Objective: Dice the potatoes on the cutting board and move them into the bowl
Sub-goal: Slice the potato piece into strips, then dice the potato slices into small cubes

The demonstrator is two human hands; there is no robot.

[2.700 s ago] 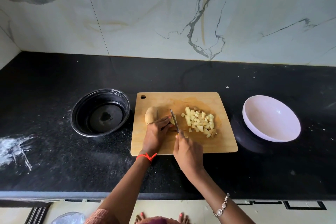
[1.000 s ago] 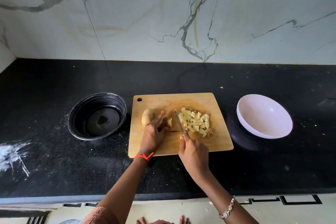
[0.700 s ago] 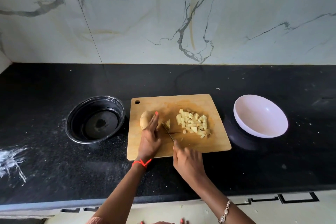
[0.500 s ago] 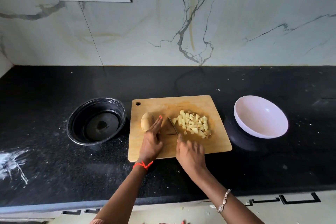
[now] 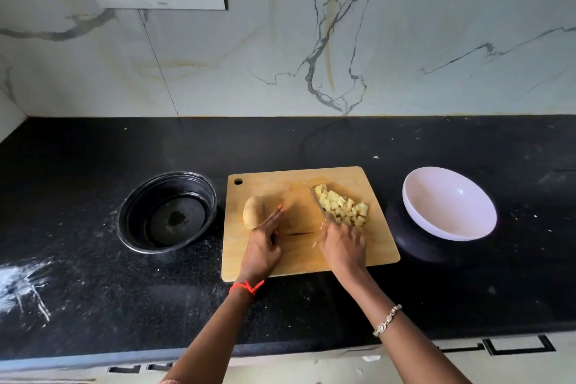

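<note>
Squarely on the black counter point(image 5: 311, 146) lies the wooden cutting board point(image 5: 377, 246), and everything else is placed from it. On the board's left half sits a whole potato point(image 5: 252, 211), unpeeled, its long axis running from the near edge toward the far edge with only a slight tilt. The left hand point(image 5: 265, 243) lies flat on the board just right of that potato, fingers straight and together, grasping nothing; whether they touch the skin cannot be told. On the board's right half, toward the far edge, the diced potato point(image 5: 343, 206) sits in a loose heap. The knife point(image 5: 318, 201) stands along the heap's left side, blade pointing away from the person and slightly left, its edge down at the board. The right hand point(image 5: 343, 243) is curled around the knife's handle, which is hidden under the fingers. One stray cube point(image 5: 315, 245) lies on the board between the two hands. Off the board's right edge, well apart, a white bowl point(image 5: 448, 212) rests tilted toward the person. Off the left edge, near it, stands a black bowl point(image 5: 168, 212).
</note>
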